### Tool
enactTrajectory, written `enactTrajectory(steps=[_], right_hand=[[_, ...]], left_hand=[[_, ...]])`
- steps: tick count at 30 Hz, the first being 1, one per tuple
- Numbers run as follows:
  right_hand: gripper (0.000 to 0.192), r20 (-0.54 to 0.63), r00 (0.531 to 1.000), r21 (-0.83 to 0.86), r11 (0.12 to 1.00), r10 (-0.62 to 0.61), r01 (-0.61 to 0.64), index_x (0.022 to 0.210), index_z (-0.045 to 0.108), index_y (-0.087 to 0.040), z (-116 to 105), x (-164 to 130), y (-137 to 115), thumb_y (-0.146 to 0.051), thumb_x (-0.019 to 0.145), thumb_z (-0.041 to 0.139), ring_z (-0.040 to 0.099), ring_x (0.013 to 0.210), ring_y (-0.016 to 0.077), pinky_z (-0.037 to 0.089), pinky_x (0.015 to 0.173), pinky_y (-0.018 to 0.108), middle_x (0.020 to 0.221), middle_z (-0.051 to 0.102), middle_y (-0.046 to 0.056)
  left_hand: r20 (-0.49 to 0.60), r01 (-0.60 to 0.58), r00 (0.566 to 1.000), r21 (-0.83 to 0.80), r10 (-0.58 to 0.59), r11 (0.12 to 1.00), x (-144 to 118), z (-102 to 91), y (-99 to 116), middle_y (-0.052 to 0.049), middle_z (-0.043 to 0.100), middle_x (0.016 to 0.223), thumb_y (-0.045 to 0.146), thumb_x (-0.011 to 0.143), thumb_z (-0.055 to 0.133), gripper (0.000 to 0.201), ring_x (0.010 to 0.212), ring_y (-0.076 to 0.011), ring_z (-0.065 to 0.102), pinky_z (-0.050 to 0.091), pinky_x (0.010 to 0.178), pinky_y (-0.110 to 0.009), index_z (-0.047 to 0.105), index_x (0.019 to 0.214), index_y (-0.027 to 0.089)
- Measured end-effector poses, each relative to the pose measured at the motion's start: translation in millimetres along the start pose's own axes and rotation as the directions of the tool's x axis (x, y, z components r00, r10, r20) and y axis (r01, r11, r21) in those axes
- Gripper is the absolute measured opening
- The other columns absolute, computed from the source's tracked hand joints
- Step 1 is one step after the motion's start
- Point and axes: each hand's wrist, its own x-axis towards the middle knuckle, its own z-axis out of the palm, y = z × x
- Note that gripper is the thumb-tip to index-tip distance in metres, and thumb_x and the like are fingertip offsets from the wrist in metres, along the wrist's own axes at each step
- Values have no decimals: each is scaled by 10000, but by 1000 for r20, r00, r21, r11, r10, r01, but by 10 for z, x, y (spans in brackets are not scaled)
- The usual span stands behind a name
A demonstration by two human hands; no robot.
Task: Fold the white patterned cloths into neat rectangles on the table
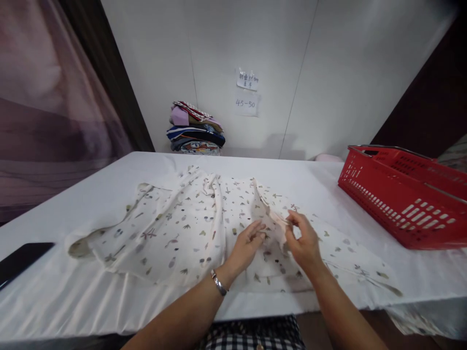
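Item: printed garment [175, 228], cream with small leaf and twig motifs, lying spread and rumpled across the white table [73, 291]. Left hand [248, 243] and right hand [304, 240] are both pinching one raised fold at its middle, lifting it clear so the cloth is tenting between them.

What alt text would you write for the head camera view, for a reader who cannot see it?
Two bare hands, left hand and right hand, pinch a raised fold of a white printed garment spread on a white table. A red basket sits at right, a pile of folded clothes by the wall, a black phone at left.
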Motion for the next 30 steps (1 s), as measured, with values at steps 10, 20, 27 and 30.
enactTrajectory(steps=[10, 20, 27, 30], right_hand=[[488, -151, 981, 166, 981, 121, -96, 1255, 487, -262, -869, 796, 334, -216, 782, 597, 576, 862, 154, 496, 780, 330, 976, 585, 33], [498, -200, 963, 277, 953, 179, -120, 1166, 585, -282, -1365, 1319, 516, -190, 687, 686, 568, 799, 120, 468, 681, 257, 930, 597, 24], [515, -264, 905, 386, 897, 333, -218, 1058, 658, -264, -1547, 1519, 765, -203, 561, 776, 563, 769, 129, 461, 652, 276, 873, 593, 29], [523, -291, 883, 409, 882, 367, -232, 1026, 674, -236, -1588, 1564, 728, -201, 521, 807, 560, 747, 120, 456, 665, 283, 880, 603, 36]], left_hand=[[-6, -214, 949, 723, 315, 657, 1097, -243, 323, -66, 595, 1237, 223, 853, 475, 340, 1087, -212, 574, 463, 965, -366, 596, 1170, 203], [195, -408, 840, 843, 507, 351, 2034, -596, 130, -98, 559, 1249, 163, 823, 520, 350, 1211, -234, 467, 359, 1064, -464, 544, 1171, 194], [126, -408, 804, 829, 582, 384, 2172, -756, 198, -129, 465, 1270, 179, 795, 560, 262, 1217, -231, 444, 396, 1020, -398, 478, 1043, 169], [108, -382, 825, 831, 555, 406, 2208, -814, 188, -120, 465, 1249, 179, 792, 559, 177, 1189, -234, 465, 415, 991, -393, 476, 948, 179]])
